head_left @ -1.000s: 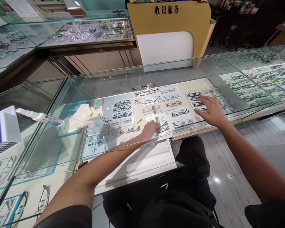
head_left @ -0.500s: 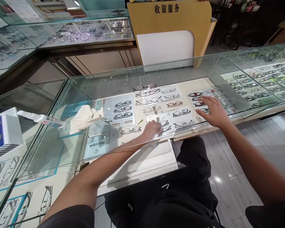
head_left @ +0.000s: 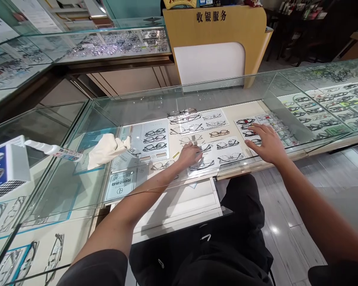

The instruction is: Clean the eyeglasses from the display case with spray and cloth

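Observation:
Inside the glass display case, my left hand (head_left: 191, 155) reaches in from the front, its fingers curled at the end of a dark-framed pair of eyeglasses (head_left: 206, 148). Part of that frame is hidden behind the fingers. Just below lies another dark pair of glasses (head_left: 202, 165), on the same white display card (head_left: 211, 157). Two more pairs stand to the right on this card. My right hand (head_left: 265, 143) is spread out over the glass top at the right, holding nothing, above a tray of dark frames (head_left: 246, 121).
On the glass at left are a cream cloth (head_left: 107, 151), a white spray bottle (head_left: 55, 151) and a blue-and-white box (head_left: 7, 169). A drawer (head_left: 179, 202) sticks out below the case. Brown glasses (head_left: 219, 133) lie further back. Beyond stands a yellow counter (head_left: 214, 29).
My left hand has moved a little further back in the case, and the upper dark glasses have shifted back with it. The lower pair now shows more fully. My right hand stays about where it was.

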The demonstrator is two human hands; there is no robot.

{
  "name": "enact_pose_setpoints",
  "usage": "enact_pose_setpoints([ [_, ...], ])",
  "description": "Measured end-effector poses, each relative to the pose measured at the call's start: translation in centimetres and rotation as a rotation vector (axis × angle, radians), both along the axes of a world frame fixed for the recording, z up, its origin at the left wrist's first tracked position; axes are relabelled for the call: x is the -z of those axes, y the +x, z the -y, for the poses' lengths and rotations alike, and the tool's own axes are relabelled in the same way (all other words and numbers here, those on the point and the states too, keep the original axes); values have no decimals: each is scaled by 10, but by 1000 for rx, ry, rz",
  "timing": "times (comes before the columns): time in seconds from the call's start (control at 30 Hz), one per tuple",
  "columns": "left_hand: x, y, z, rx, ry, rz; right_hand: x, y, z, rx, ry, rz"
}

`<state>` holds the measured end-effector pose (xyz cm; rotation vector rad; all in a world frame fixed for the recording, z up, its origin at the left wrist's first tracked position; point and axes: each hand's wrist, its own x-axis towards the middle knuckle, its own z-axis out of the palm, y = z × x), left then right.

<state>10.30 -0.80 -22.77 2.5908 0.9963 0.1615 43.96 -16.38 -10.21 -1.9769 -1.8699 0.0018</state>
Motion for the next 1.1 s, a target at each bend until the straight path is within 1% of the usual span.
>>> enact_pose_setpoints([
  [0.23,14,9,-3,33,-33,-19,-2,-1,1,6,-24,4],
  [0.43,18,13,-3,3,-36,-36,0,0,0,6,-27,1],
  [0.73,21,11,-5,-11,22,-78,4,2,-1,8,-16,-3],
  [0.87,20,11,-2,-13,37,-94,5,3,-1,5,-18,1],
  [0.97,16,11,1,-11,39,-106,5,3,-2,3,-12,8],
  [1.03,11,11,3,-16,41,-111,6,3,-2,4,-9,8],
  [1.1,2,11,8,-35,45,-107,6,3,-2,4,-8,5],
])
